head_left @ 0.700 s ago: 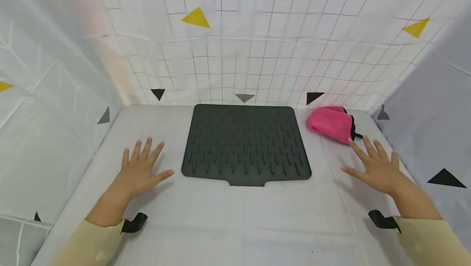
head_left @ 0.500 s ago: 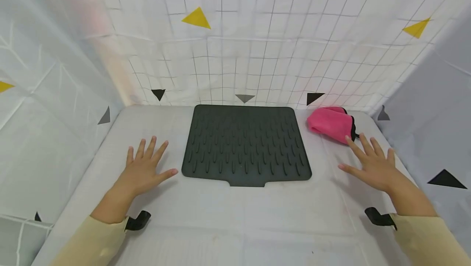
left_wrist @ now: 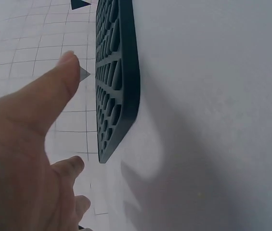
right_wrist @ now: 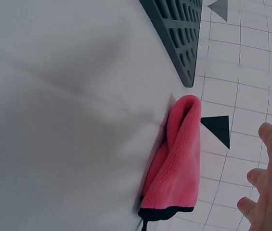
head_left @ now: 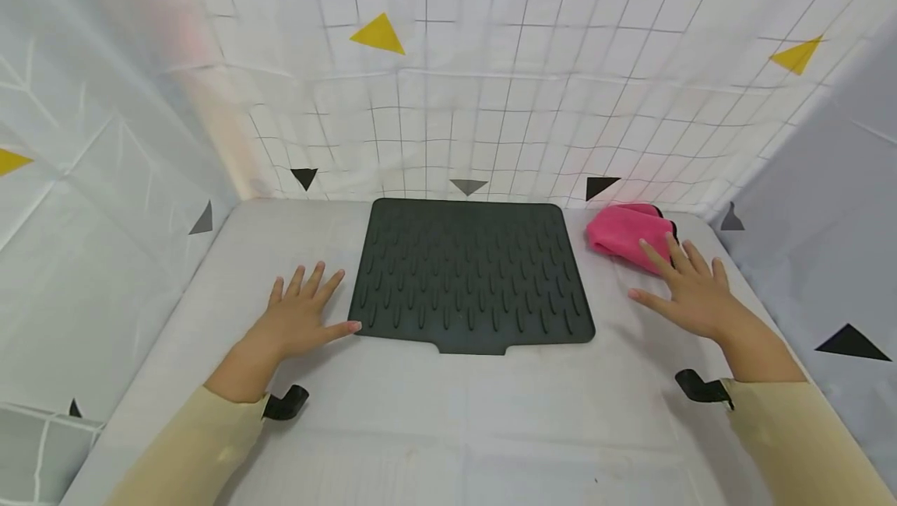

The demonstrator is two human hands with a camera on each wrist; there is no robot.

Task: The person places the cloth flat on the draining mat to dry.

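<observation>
A dark grey-green ribbed mat (head_left: 466,272) with a small front tab lies flat at the back middle of the white table. To its right is a folded pink cloth (head_left: 624,232) with black edging. My left hand (head_left: 297,323) hovers over the table left of the mat, fingers spread, its thumb tip overlapping the mat's front left corner in the head view. Spread as well, my right hand (head_left: 694,300) is raised in front of the cloth, its fingertips overlapping the cloth's near edge in that view. In the right wrist view the cloth (right_wrist: 176,163) shows apart from the fingers. Neither hand holds anything.
White sheeting walls enclose the table (head_left: 462,420) at the back and both sides. The back wall (head_left: 490,117) carries a grid and dark and yellow triangles. Black mounts, such as the left one (head_left: 287,403), stick out from both sleeves.
Both hands have moved inward and a little forward: the left toward the mat, the right toward the cloth. The mat and cloth have stayed in place.
</observation>
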